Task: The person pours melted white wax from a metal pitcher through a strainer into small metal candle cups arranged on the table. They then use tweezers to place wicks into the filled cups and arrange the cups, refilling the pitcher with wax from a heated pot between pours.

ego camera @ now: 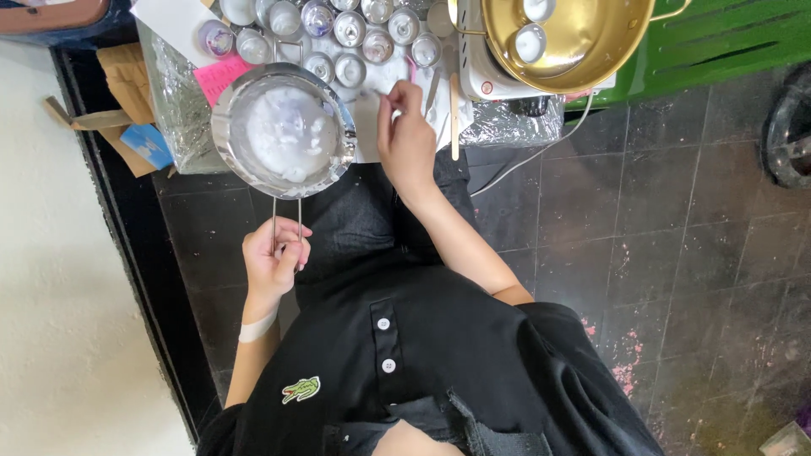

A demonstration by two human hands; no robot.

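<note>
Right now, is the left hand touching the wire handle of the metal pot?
Touching. The head view shows the left hand closed around the end of the metal pot's wire handle.

I wear a black short-sleeved polo shirt, two white buttons on the placket, small green embroidered crocodile emblem on the chest. Dark grey trousers below. White band wrapped round my left wrist. Both hands bare, no gloves, forearms uncovered.
</note>
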